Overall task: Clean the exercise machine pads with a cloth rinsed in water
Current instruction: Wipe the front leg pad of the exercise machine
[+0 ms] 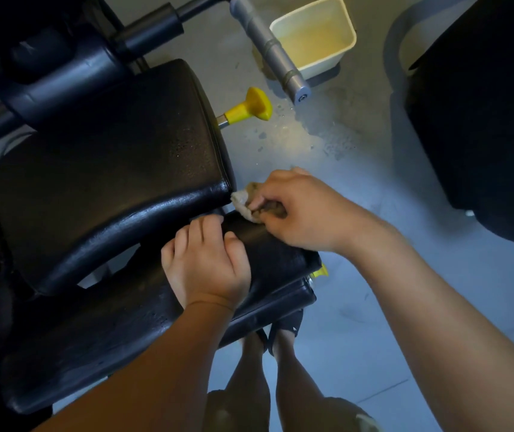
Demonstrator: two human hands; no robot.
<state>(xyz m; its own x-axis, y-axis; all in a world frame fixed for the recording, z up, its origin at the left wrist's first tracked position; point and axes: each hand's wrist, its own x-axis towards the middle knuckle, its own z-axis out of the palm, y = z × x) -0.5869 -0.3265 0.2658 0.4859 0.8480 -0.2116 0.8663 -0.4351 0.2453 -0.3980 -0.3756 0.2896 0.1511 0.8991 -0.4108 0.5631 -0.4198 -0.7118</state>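
On one pad (276, 255), left hand (208, 265) holds on, right hand (300, 208) grips one cloth (241, 199).

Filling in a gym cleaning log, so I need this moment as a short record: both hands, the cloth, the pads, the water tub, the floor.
left hand: grips the small pad, fingers bent over its edge
right hand: holds the bunched cloth
cloth: pressed on the small pad's far end, beside the large pad's corner
tub: on the floor beyond the pads, holding yellowish water
floor: wet splashes between tub and pads
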